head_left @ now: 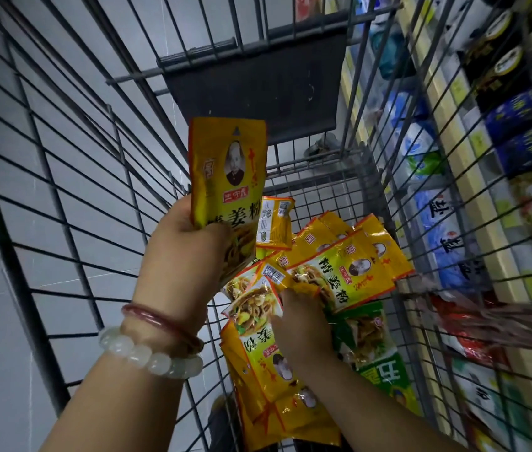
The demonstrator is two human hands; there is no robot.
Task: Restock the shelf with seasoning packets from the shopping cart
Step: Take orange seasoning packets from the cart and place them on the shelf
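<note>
Presently: left hand grips yellow packets; right hand pinches another from cart pile; shelf unstocked, many remain.

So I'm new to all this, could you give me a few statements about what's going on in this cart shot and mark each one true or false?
1. The left hand grips a stack of yellow packets held upright above the cart. True.
2. The right hand hangs idle outside the cart. False: it reaches down into the pile of yellow packets on the cart floor and touches them.
3. The left wrist wears a white bead bracelet and a reddish bangle. True.
4. Every packet in the cart is yellow. False: a green packet lies among them.
5. The store shelf stands to the left of the cart. False: it is on the right, seen through the wire side.
</note>
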